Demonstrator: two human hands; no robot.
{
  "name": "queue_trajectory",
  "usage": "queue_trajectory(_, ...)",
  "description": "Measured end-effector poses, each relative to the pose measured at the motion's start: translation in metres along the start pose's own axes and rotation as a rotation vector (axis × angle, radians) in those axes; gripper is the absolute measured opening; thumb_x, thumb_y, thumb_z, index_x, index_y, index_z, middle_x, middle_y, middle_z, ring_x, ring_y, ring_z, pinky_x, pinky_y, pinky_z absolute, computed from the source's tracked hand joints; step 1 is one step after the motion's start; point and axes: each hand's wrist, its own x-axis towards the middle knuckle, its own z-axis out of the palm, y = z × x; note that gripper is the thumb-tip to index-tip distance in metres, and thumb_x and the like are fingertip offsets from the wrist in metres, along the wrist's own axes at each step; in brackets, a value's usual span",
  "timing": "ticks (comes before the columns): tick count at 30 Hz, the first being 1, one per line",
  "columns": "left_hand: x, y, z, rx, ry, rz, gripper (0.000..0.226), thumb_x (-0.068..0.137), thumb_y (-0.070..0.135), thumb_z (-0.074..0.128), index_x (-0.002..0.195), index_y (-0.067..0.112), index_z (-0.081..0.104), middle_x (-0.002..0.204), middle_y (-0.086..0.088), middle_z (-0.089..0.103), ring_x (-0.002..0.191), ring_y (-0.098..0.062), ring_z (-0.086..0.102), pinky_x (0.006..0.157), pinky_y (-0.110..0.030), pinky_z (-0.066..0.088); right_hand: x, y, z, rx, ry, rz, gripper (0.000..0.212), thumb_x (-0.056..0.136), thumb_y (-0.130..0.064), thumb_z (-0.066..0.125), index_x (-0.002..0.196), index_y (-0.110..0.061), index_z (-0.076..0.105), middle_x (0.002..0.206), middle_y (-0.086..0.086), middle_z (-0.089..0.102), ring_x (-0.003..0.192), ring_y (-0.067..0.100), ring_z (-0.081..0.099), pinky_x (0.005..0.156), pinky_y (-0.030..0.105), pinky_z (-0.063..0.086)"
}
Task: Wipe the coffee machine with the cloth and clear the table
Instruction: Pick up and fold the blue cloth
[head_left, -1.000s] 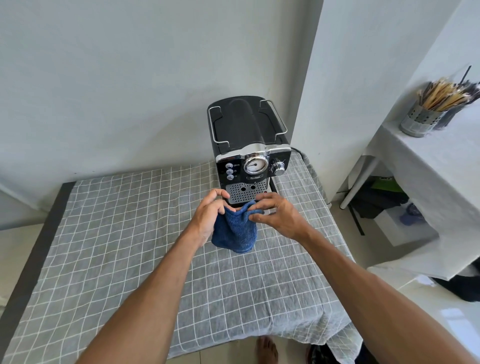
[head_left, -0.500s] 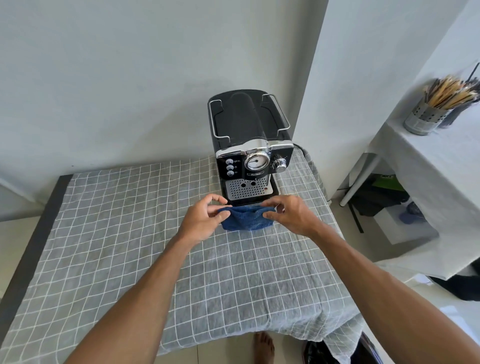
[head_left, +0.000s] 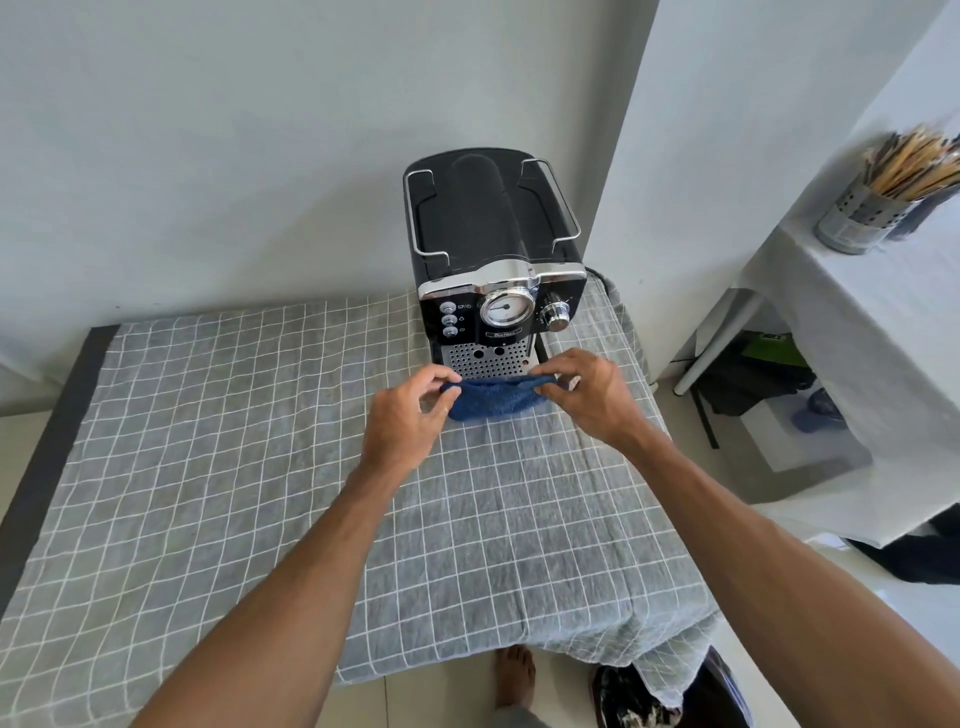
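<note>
A black and chrome coffee machine (head_left: 493, 254) stands at the far right of the table, near the wall. A blue cloth (head_left: 493, 400) lies folded on the grey checked tablecloth (head_left: 208, 467), right in front of the machine's perforated drip tray. My left hand (head_left: 410, 415) pinches the cloth's left end between thumb and fingers. At the cloth's right end my right hand (head_left: 587, 395) pinches the fabric too. Both hands sit just short of the machine's base.
A white side table (head_left: 883, 332) stands to the right with a metal utensil holder (head_left: 862, 213) full of sticks. Bags and boxes lie under it. A white pillar rises behind the machine. My bare foot (head_left: 514, 675) shows below the table's near edge.
The cloth, held hanging from both hands a second ago, has come down onto the tablecloth in front of the machine. My hands moved apart to its two ends.
</note>
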Motion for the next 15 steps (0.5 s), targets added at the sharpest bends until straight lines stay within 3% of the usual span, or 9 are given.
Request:
queue_trajectory(3, -0.030, -0.006, 0.017, -0.051, -0.041, -0.069, 0.023, 0.091, 0.033, 0.078, 0.112, 0.026, 0.070, 0.106, 0.011, 0.077, 0.035, -0.011, 0.052, 0.034, -0.029, 0.048, -0.026, 0.018, 0.006, 0.002, -0.022, 0.058, 0.018, 0.089, -0.017, 0.077, 0.105, -0.025, 0.078, 0.101, -0.012, 0.064, 0.082, 0.003, 0.062, 0.065, 0.012, 0.051)
queue_trajectory(6, -0.078, -0.016, 0.042, -0.086, -0.190, -0.168, 0.027, 0.088, 0.036, 0.081, 0.111, 0.029, 0.068, 0.103, 0.020, 0.076, 0.033, -0.005, 0.043, 0.039, -0.015, 0.040, -0.068, 0.051, 0.031, -0.093, -0.170, 0.173, 0.019, 0.086, -0.022, 0.080, 0.102, -0.032, 0.075, 0.108, -0.010, 0.060, 0.092, 0.006, 0.062, 0.071, 0.015, 0.054)
queue_trajectory(9, -0.117, -0.026, 0.062, -0.085, -0.356, -0.303, 0.036, 0.087, 0.038, 0.080, 0.119, 0.034, 0.064, 0.107, 0.019, 0.077, 0.039, -0.001, 0.054, 0.049, -0.017, 0.051, -0.106, 0.075, 0.058, -0.111, -0.285, 0.259, 0.024, 0.084, -0.019, 0.083, 0.097, -0.037, 0.074, 0.112, -0.007, 0.058, 0.097, 0.010, 0.063, 0.082, 0.017, 0.056)
queue_trajectory(12, -0.132, -0.029, 0.070, -0.085, -0.407, -0.406, 0.046, 0.088, 0.036, 0.080, 0.129, 0.035, 0.060, 0.108, 0.023, 0.076, 0.052, 0.005, 0.061, 0.056, -0.010, 0.048, -0.125, 0.083, 0.069, 0.021, -0.216, 0.313, 0.034, 0.081, -0.010, 0.083, 0.090, -0.041, 0.073, 0.112, -0.001, 0.059, 0.101, 0.018, 0.066, 0.089, 0.034, 0.061)
queue_trajectory(15, -0.126, -0.025, 0.071, -0.111, -0.394, -0.450, 0.048, 0.087, 0.039, 0.078, 0.131, 0.039, 0.059, 0.097, 0.029, 0.075, 0.076, 0.005, 0.067, 0.073, -0.021, 0.059, -0.123, 0.081, 0.070, 0.014, -0.166, 0.313, 0.005, 0.087, -0.021, 0.076, 0.088, -0.025, 0.079, 0.106, -0.003, 0.055, 0.102, 0.014, 0.060, 0.094, 0.034, 0.058)
